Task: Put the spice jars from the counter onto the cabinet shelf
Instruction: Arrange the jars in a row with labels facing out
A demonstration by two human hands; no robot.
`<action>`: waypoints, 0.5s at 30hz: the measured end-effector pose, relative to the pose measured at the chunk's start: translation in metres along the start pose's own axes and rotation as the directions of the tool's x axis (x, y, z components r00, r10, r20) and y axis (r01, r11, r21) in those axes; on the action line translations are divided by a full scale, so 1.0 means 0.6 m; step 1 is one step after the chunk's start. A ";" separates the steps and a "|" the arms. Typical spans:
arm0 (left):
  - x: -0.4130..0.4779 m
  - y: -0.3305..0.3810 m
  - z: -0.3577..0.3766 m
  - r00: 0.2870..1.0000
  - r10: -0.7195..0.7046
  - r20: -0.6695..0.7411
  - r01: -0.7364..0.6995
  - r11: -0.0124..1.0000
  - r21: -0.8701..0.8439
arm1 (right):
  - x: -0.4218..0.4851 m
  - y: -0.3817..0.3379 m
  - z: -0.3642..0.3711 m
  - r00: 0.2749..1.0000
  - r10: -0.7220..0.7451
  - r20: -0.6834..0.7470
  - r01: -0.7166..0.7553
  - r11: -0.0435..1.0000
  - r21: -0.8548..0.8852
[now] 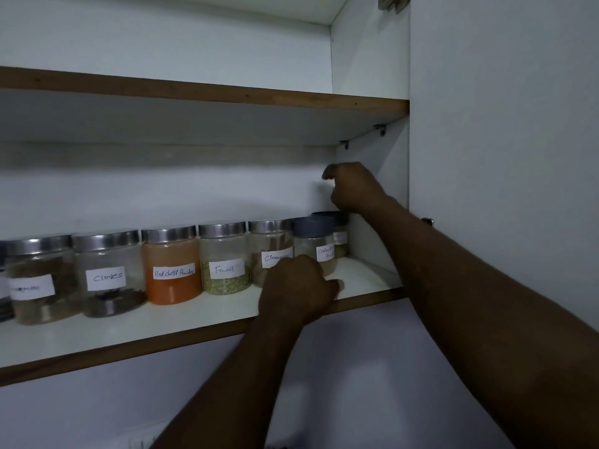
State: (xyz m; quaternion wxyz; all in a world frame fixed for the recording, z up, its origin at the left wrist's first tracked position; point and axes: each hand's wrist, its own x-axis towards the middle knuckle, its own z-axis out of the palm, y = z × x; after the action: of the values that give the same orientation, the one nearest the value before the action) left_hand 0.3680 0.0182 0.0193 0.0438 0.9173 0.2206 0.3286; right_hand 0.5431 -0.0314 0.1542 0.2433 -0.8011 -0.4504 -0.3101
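- Right hand (pixel 353 187): raised above the far right end of the jar row, fingers curled loosely toward the thumb, pinching nothing visible. It hovers just over the rear dark-lidded jar (pixel 337 233), apart from its lid.
- Left hand (pixel 299 288): resting on the front of the lower shelf (pixel 194 319), fingers curled in. It hides the base of the cinnamon jar (pixel 272 247); cannot tell whether it touches that jar or the coriander jar (pixel 316 243) beside it.
- Spice jars stand in a line on the shelf: a jar with an illegible label (pixel 35 277), cloves (pixel 108 273), red chilli powder (pixel 171 265), fennel (pixel 225 257), then cinnamon, coriander and the rear jar tucked into the right corner.
- Step in hand, by my reading: placement and tidying of the last jars at the right end; both hands look free of load.
- Counter not in view, so any jars left there cannot be judged.
- Next move calls for a clean withdrawal past the lids, without knocking the closely packed jars, or a nudge to square the corner pair.
- Upper shelf (pixel 227 95) bare in view.
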 end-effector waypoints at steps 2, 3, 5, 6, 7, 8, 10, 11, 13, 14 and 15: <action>0.001 -0.001 0.000 1.000 0.000 -0.008 0.000 1.000 0.009 | -0.006 -0.021 -0.031 1.000 -0.013 0.012 0.010 0.983 0.186; 0.001 0.000 0.000 1.000 -0.001 -0.011 0.002 1.000 0.017 | -0.012 -0.031 -0.042 0.992 -0.045 0.114 0.019 0.976 0.217; 0.001 0.002 0.000 1.000 -0.012 -0.009 0.012 1.000 0.021 | -0.023 -0.045 -0.050 0.924 -0.094 0.369 0.053 0.991 0.120; 0.003 0.002 0.002 1.000 -0.016 -0.007 0.016 1.000 0.022 | -0.029 -0.051 -0.045 0.890 -0.091 0.446 0.079 0.996 0.046; 0.003 0.001 0.003 1.000 -0.013 -0.007 0.014 0.999 0.031 | -0.034 -0.054 -0.035 0.876 -0.089 0.475 0.097 0.995 0.006; 0.003 0.001 0.004 1.000 -0.006 -0.015 0.006 0.999 0.044 | -0.035 -0.055 -0.021 0.879 -0.089 0.469 0.100 0.995 0.002; 0.002 0.001 0.007 0.999 0.008 -0.039 -0.006 0.999 0.049 | -0.036 -0.058 0.010 0.903 -0.112 0.415 0.107 0.994 0.035; 0.002 0.001 0.008 0.999 0.010 -0.047 -0.008 0.999 0.043 | -0.036 -0.060 0.026 0.915 -0.121 0.385 0.110 0.993 0.049; 0.000 0.000 0.012 0.997 0.018 -0.069 -0.015 0.999 0.035 | -0.031 -0.060 0.057 0.939 -0.127 0.318 0.114 0.992 0.060; -0.001 0.000 0.014 0.996 0.028 -0.083 -0.025 0.999 0.038 | -0.029 -0.059 0.070 0.949 -0.129 0.288 0.117 0.991 0.057; -0.001 -0.001 0.016 0.995 0.040 -0.095 -0.037 0.999 0.039 | -0.026 -0.058 0.083 0.957 -0.126 0.261 0.117 0.992 0.048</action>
State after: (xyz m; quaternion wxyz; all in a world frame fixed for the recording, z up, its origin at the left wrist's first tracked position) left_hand 0.3734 0.0194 0.0114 0.0096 0.9052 0.2108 0.3689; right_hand 0.5204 0.0094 0.1125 0.1744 -0.8020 -0.5320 -0.2080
